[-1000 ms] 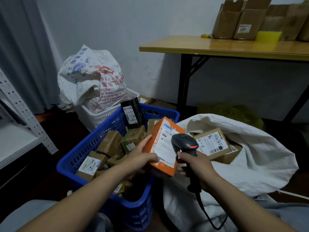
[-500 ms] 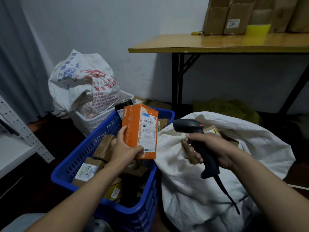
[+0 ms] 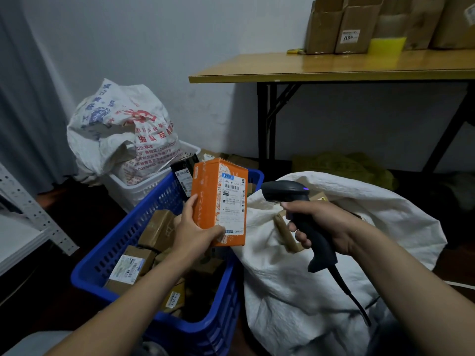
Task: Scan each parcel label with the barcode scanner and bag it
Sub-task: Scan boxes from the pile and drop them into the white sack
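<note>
My left hand [image 3: 194,228] grips an orange parcel [image 3: 208,201] upright above the blue basket [image 3: 123,242], its white label facing right toward the scanner. My right hand [image 3: 322,226] holds the black barcode scanner [image 3: 288,192] by its handle, the head pointing left at the label from a short gap away. Its cable hangs down to the lower right. The white woven sack [image 3: 321,291] lies open on the right, with brown parcels partly showing inside behind the scanner. Several brown labelled parcels [image 3: 133,265] fill the basket.
A white basket [image 3: 144,188] holding a printed sack [image 3: 115,129] stands behind the blue one. A wooden table [image 3: 334,66] with cardboard boxes [image 3: 341,27] is at the back right. A white metal shelf [image 3: 28,214] sits at the left.
The orange parcel has been lifted and turned upright with its label facing the scanner. The scanner has swung from over the parcel to its right side, now levelled at the label.
</note>
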